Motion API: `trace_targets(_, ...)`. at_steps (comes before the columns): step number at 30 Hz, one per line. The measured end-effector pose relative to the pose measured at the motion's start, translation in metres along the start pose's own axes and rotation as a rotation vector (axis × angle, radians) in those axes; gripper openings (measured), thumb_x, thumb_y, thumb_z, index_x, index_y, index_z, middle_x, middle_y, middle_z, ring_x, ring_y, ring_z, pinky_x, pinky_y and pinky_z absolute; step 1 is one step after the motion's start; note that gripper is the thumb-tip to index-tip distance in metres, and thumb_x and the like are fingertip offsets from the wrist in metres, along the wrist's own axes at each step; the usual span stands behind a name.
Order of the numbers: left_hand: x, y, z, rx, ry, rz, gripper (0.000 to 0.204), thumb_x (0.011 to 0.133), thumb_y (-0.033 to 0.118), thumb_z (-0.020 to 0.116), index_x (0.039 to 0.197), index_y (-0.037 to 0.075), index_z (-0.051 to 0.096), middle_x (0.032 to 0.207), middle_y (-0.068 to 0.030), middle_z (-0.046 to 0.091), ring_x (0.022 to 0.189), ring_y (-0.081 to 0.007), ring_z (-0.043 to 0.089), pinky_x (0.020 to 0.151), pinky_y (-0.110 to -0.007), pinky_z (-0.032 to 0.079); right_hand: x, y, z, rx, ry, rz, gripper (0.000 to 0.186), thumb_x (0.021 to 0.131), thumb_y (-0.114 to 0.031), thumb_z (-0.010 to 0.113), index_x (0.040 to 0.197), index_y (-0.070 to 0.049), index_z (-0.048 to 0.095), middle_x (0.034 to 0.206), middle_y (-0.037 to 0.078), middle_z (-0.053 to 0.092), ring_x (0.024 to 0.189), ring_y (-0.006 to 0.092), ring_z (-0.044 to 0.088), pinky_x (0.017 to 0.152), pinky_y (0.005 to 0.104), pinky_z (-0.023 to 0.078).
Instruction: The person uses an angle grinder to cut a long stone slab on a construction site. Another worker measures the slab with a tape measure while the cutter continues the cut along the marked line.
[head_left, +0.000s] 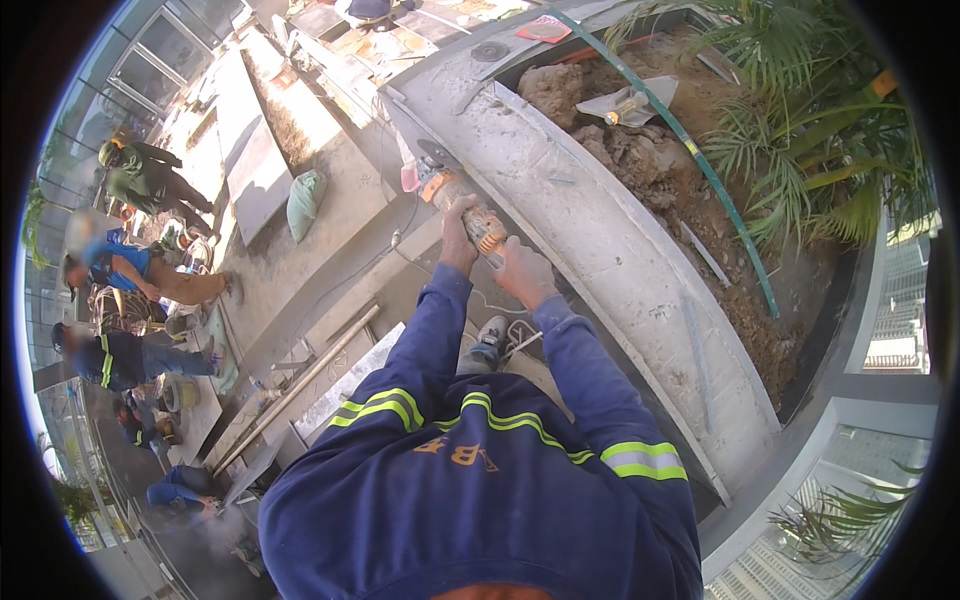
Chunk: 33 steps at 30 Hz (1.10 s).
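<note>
Both my hands are wrapped round a dusty orange angle grinder [470, 205]. My left hand [459, 232] grips the body nearer its head, and my right hand [524, 272] closes round the rear end. The dark cutting disc [437, 155] is at the inner edge of the pale concrete ledge [590, 215]; whether it touches the edge I cannot tell. A pink-and-white object [408, 172] is just left of the disc, its kind unclear. A power cord [397, 240] trails on the left.
A planter of soil [600, 140] with palm fronds [800, 130] borders the ledge, a green strip [690, 140] lying across it. Another disc [489, 51] rests on the ledge's far part. Leftward are a green sack [305, 203], poles [300, 385] and several people, one in a blue shirt [125, 265].
</note>
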<state>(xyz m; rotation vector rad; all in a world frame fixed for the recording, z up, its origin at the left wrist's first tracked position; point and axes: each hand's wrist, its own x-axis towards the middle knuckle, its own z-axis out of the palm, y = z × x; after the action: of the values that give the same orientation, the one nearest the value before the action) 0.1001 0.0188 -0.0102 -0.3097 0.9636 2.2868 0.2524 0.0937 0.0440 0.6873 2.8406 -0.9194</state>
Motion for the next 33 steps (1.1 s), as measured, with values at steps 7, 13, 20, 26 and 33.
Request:
trace_targets(7,0.007,0.002,0.001,0.041,0.015,0.001,0.03,0.081,0.018,0.073,0.102,0.005,0.055,0.082,-0.0121,0.061,0.068,-0.029,0.067,0.06,-0.045,0.06,0.011,0.002,0.007,0.017,-0.002,0.009,0.034,0.082,-0.02,0.069,0.107,0.001,0.057,0.097,0.027,0.074,0.095,0.0408,0.073,0.083,0.049,0.059)
trace_targets(13,0.019,0.006,-0.001,0.045,0.021,0.013,0.032,0.081,0.019,0.073,0.103,0.005,0.054,0.082,-0.0115,0.059,0.068,-0.0278,0.066,0.061,-0.044,0.059,0.024,0.0,0.013,0.029,0.001,0.026,0.036,0.082,-0.021,0.069,0.108,0.001,0.058,0.097,0.027,0.074,0.095,0.041,0.073,0.084,0.0497,0.058)
trace_targets(20,0.003,0.003,0.002,0.065,0.003,0.004,0.033,0.081,0.019,0.072,0.104,0.004,0.053,0.083,-0.0115,0.059,0.069,-0.0277,0.066,0.061,-0.045,0.059,0.007,-0.001,0.003,0.025,-0.003,0.011,0.038,0.083,-0.024,0.071,0.108,0.001,0.058,0.096,0.027,0.074,0.094,0.041,0.073,0.082,0.0504,0.058)
trace_targets(26,-0.008,0.002,0.005,0.064,0.026,0.035,0.035,0.081,0.018,0.072,0.108,0.003,0.055,0.086,-0.0126,0.06,0.072,-0.0289,0.067,0.061,-0.044,0.059,0.0,-0.001,0.0,0.023,-0.024,0.017,0.041,0.081,-0.025,0.073,0.108,0.001,0.056,0.098,0.027,0.073,0.095,0.0416,0.073,0.082,0.0498,0.058)
trace_targets(33,0.007,-0.003,-0.01,0.051,-0.062,-0.018,0.032,0.083,0.02,0.068,0.107,0.006,0.054,0.087,-0.0103,0.06,0.074,-0.0266,0.066,0.067,-0.045,0.06,0.005,0.006,0.01,0.05,-0.03,0.014,0.047,0.078,-0.028,0.077,0.108,0.001,0.054,0.098,0.026,0.073,0.094,0.0425,0.072,0.081,0.0516,0.058)
